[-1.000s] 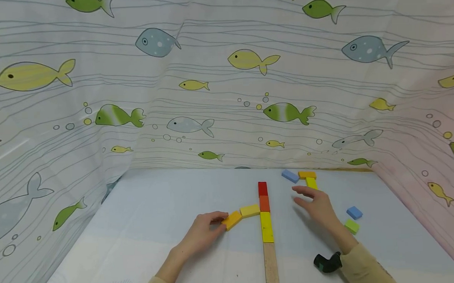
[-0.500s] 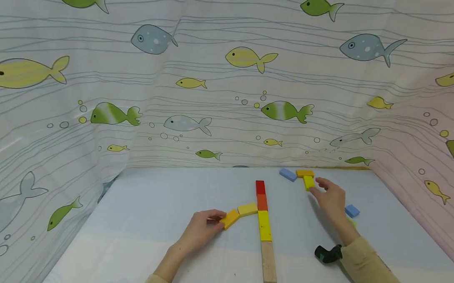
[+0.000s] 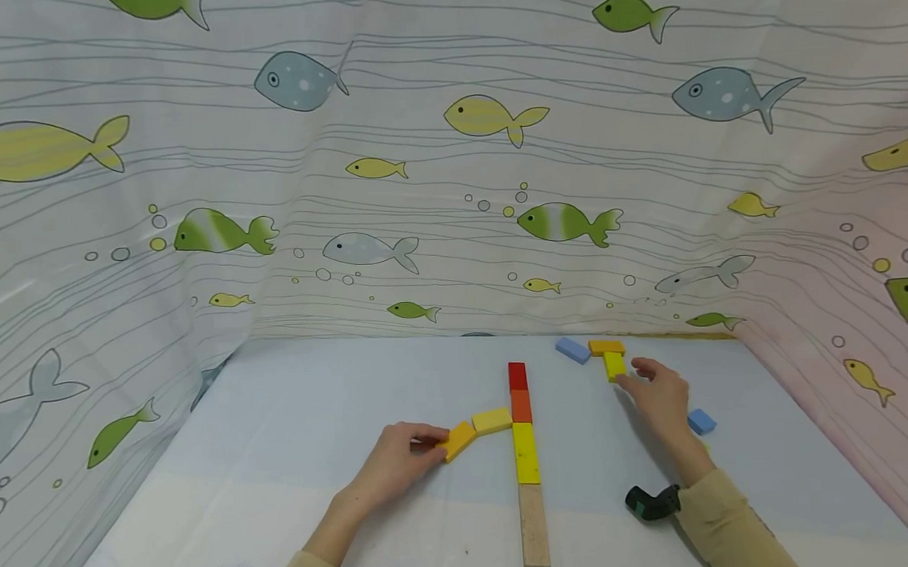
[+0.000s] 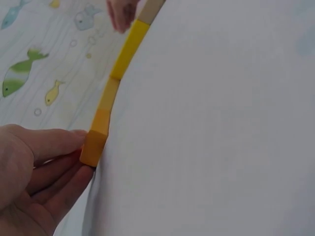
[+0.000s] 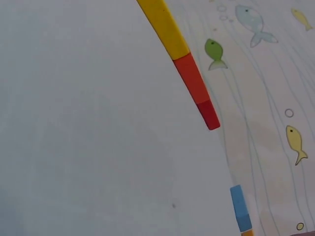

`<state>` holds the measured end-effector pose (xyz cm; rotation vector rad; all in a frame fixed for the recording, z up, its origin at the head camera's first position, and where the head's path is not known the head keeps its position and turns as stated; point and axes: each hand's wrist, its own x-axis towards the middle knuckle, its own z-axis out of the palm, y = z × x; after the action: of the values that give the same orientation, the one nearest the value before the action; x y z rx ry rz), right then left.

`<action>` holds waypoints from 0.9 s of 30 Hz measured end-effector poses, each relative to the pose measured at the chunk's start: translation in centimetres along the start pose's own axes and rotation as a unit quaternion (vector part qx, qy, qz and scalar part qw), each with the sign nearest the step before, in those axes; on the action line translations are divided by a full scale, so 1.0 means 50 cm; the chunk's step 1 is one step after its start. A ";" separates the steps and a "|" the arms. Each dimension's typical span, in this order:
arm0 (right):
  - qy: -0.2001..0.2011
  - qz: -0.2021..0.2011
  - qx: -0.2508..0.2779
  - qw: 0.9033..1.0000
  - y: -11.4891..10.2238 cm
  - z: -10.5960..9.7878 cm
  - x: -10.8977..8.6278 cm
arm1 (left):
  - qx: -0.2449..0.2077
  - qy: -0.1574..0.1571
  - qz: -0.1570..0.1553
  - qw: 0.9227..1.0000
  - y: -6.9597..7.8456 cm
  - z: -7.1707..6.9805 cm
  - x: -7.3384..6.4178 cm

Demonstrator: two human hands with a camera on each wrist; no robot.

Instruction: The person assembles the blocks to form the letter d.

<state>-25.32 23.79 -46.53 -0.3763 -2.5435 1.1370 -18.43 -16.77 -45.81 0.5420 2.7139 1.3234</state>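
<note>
My left hand [image 3: 403, 456] pinches the end of an orange block [image 3: 458, 442] lying on the table; in the left wrist view, the thumb is on one side of this orange block [image 4: 93, 149] and the fingers on the other. Its far end meets a pale yellow block [image 3: 492, 421]. That one touches a straight row made of a red block [image 3: 517, 376], an orange-red block [image 3: 521, 406], a yellow block [image 3: 526, 454] and a plain wooden block [image 3: 534, 527]. My right hand [image 3: 659, 397] has its thumb at a small yellow block [image 3: 614, 366], the index finger apart from it.
A blue block [image 3: 572, 350] and an orange block [image 3: 606, 347] lie at the back right. Another blue block [image 3: 702, 422] is beside the right wrist, with a green one mostly hidden. A fish-patterned sheet [image 3: 450, 183] surrounds the white table [image 3: 337, 371].
My right hand has moved right and its thumb has come to the small yellow block, uncovering more of it. The left hand stays at the orange block.
</note>
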 end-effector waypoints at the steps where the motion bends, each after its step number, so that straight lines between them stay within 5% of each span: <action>1: 0.000 0.001 -0.004 1.000 0.001 0.004 0.002 | -0.002 0.000 0.001 1.000 -0.001 -0.001 0.000; 27: 0.019 0.010 -0.017 1.000 0.008 0.049 0.015 | -0.061 -0.004 0.004 0.998 -0.026 -0.002 0.007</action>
<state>-26.92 22.69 -48.21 -0.4294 -2.5344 1.0845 -19.14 -17.44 -46.73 0.5468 2.6049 1.4744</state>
